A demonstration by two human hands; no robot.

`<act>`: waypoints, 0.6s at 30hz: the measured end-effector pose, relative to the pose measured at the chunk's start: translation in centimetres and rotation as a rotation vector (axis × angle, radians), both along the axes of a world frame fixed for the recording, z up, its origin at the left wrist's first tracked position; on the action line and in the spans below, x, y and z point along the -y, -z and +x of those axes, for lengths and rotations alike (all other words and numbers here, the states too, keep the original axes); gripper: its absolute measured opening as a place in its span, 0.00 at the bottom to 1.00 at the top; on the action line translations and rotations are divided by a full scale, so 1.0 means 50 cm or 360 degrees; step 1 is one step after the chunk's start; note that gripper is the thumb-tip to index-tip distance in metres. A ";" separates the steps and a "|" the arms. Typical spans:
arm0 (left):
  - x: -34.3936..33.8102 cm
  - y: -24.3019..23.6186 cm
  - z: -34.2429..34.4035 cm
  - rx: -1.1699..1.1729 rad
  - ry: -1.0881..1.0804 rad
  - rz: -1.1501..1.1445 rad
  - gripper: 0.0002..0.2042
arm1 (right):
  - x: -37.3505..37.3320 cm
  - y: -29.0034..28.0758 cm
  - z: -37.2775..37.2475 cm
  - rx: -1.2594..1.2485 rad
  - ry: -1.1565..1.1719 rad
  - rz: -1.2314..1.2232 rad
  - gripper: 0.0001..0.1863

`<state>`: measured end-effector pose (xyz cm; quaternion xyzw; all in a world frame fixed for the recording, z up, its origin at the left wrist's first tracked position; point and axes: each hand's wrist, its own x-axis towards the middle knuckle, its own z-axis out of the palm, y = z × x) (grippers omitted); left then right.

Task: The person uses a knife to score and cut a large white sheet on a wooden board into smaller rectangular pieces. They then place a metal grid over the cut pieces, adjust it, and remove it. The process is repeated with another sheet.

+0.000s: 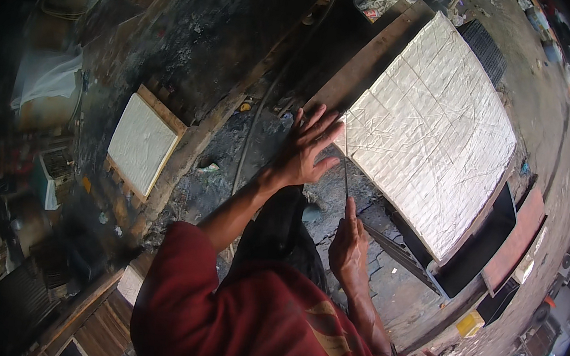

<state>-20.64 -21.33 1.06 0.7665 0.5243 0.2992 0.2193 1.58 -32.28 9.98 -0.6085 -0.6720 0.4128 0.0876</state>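
A large white slab (438, 125), scored into a grid of small squares, lies on a wooden board at the upper right. My left hand (308, 149) is spread open, fingers apart, resting at the slab's near left corner. My right hand (350, 245) is closed around the handle of a long thin knife (345, 178), whose blade points up toward that same corner. My red sleeves fill the lower middle of the view.
A smaller white slab in a wooden frame (141, 142) sits to the left. A dark tray (481, 249) and a metal straight bar (396, 250) lie below the big slab. Cracked wet ground runs between. A yellow container (470, 323) is at the lower right.
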 end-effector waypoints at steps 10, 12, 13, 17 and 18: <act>-0.129 -0.037 0.036 -0.0071 -0.0007 0.0047 0.36 | -0.163 -0.002 0.002 -0.0090 0.0148 0.0629 0.33; -0.142 -0.036 0.034 -0.0072 0.0021 0.0000 0.35 | -0.221 0.021 -0.020 -0.0055 0.0120 0.0645 0.35; -0.146 -0.035 0.032 -0.0065 0.0049 0.0000 0.35 | -0.245 0.031 -0.030 -0.0041 0.0105 0.0619 0.35; -0.153 -0.030 0.024 -0.0042 0.0079 0.0040 0.33 | -0.278 0.046 -0.038 0.0000 0.0044 0.0627 0.34; -0.152 -0.030 0.023 -0.0061 0.0092 0.0041 0.33 | -0.275 0.046 -0.032 0.0031 0.0052 0.0550 0.34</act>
